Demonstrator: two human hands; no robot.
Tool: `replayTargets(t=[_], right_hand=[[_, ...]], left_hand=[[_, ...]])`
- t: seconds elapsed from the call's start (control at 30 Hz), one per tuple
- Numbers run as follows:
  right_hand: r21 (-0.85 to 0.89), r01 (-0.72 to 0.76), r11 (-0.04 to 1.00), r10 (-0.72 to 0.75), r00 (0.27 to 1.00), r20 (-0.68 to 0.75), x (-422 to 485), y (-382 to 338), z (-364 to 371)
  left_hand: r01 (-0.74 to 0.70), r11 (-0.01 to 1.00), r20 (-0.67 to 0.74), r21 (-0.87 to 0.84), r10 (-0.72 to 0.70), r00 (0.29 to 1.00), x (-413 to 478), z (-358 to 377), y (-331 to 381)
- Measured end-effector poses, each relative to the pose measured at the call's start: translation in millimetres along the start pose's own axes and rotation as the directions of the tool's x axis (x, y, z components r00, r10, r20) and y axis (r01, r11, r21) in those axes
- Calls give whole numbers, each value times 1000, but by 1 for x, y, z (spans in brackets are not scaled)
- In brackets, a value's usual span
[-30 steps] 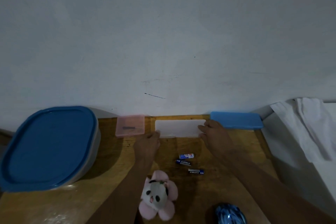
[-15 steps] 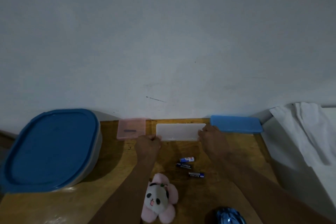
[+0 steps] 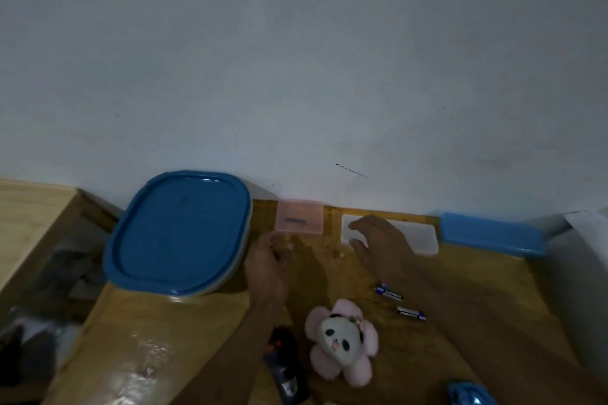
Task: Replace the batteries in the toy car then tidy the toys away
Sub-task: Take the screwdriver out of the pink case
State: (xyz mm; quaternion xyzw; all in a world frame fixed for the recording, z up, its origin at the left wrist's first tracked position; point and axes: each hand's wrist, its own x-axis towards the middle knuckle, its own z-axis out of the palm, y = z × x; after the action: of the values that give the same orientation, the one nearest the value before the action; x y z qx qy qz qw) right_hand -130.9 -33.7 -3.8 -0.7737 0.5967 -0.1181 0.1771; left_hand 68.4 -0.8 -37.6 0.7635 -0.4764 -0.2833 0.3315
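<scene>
R hand [image 3: 378, 240] lies flat on white case [image 3: 422, 235], fingers spread; L hand [image 3: 268, 270] loosely curled, looks empty (bit blurry tho). Batteries [image 3: 390, 293] sit nearer than R fingers, beside forearm: light, hard, slick, prob roll, so pinch mid-body.

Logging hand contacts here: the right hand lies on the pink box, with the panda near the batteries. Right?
No. The head view shows the right hand lying on the white case, not the pink box; the panda is indeed near the batteries.
</scene>
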Motion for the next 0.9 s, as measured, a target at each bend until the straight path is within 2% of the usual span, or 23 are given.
replayTargets(t=[0.17, 0.27, 0.43, 0.53, 0.6, 0.73, 0.8, 0.9], right_hand=[[-10, 134, 991, -134, 990, 35, 34, -40, 25], [-56, 148, 987, -144, 988, 62, 52, -47, 33], [-188, 168, 968, -133, 974, 185, 65, -40, 51], [-198, 161, 967, -127, 977, 174, 57, -39, 57], [-236, 186, 954, -155, 977, 145, 54, -43, 56], [-435, 256, 863, -181, 962, 206, 58, -56, 52], [-547, 298, 782, -193, 951, 243, 59, -61, 52], [-670, 406, 621, -262, 914, 311, 62, -67, 50]], left_hand=[[-38, 999, 43, -35, 40, 998, 19, 0, -10], [-36, 995, 98, -95, 45, 994, 33, 7, -18], [-21, 959, 156, -282, 67, 985, 42, 11, -24], [-12, 934, 184, -356, 83, 979, 40, 14, -34], [0, 941, 195, -338, 70, 978, 40, 19, -44], [-14, 979, 204, -203, 56, 977, 45, 33, -67], [-5, 974, 230, -225, 58, 972, 44, 31, -63], [-66, 950, 216, -306, 137, 967, 40, 21, -51]])
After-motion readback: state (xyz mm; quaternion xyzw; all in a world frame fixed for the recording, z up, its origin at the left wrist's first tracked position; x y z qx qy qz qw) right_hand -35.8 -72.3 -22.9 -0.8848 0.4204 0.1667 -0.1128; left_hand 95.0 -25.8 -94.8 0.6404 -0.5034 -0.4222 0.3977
